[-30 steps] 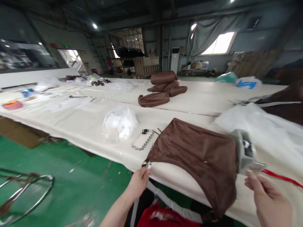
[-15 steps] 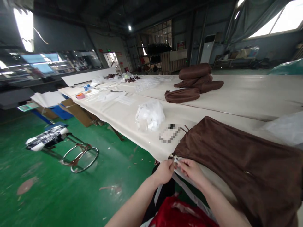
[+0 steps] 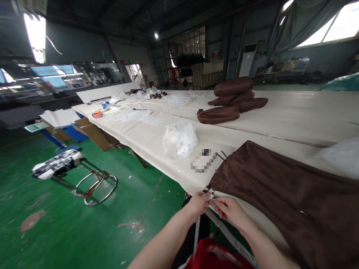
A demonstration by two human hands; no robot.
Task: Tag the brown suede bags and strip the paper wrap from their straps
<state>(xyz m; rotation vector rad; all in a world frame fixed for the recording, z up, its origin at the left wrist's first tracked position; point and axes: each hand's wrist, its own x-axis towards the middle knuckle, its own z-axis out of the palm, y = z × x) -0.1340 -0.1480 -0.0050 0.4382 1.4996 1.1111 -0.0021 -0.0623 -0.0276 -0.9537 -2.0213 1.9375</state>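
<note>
A brown fabric bag-like piece (image 3: 280, 186) lies across the right of the table, its narrow end toward my hands. Small metal-looking hardware (image 3: 206, 189) shows at that end. Just below it, my left hand (image 3: 198, 206) pinches a small white strip or wrapping (image 3: 211, 198). My right hand (image 3: 230, 210) closes on the same white piece from the other side, fingertips almost touching the left ones. A pale narrow strip (image 3: 197, 237) hangs below my left hand; where it joins is hidden. What exactly the white piece wraps is too small to tell.
Beyond my hands lie a blurred-out phone-like object (image 3: 204, 160) and a crumpled clear plastic bag (image 3: 180, 139). Rolled brown pieces (image 3: 234, 99) are stacked farther back. More plastic (image 3: 343, 157) lies at right. A stool (image 3: 58, 164) stands on the green floor at left.
The view has shifted slightly. Both hands stay pinched together at the white piece, with small finger movements. The pale strip under my left hand now hangs straighter and longer.
</note>
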